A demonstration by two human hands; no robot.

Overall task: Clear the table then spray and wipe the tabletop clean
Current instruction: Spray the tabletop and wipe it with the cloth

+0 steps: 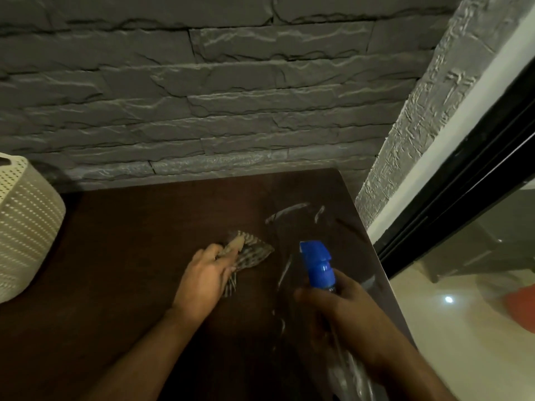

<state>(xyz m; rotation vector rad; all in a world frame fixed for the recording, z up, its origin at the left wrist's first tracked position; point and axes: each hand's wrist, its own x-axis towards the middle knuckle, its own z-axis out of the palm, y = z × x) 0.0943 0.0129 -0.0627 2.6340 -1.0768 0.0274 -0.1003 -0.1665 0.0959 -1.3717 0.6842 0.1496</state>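
Note:
A dark brown wooden tabletop [139,256] fills the lower middle, with wet streaks [286,211] shining near its right side. My left hand [202,280] grips a patterned brown cloth [252,251] and holds it down on the table's middle. My right hand [341,311] is wrapped round a clear spray bottle with a blue trigger head [318,263], held above the table's right part with the nozzle facing the far side. The bottle's lower body [350,374] shows below my hand.
A cream perforated basket [26,227] stands at the table's left edge. A grey stone-pattern wall [231,96] runs directly behind the table. To the right are a black-framed glass door [463,192] and a light glossy floor [463,328].

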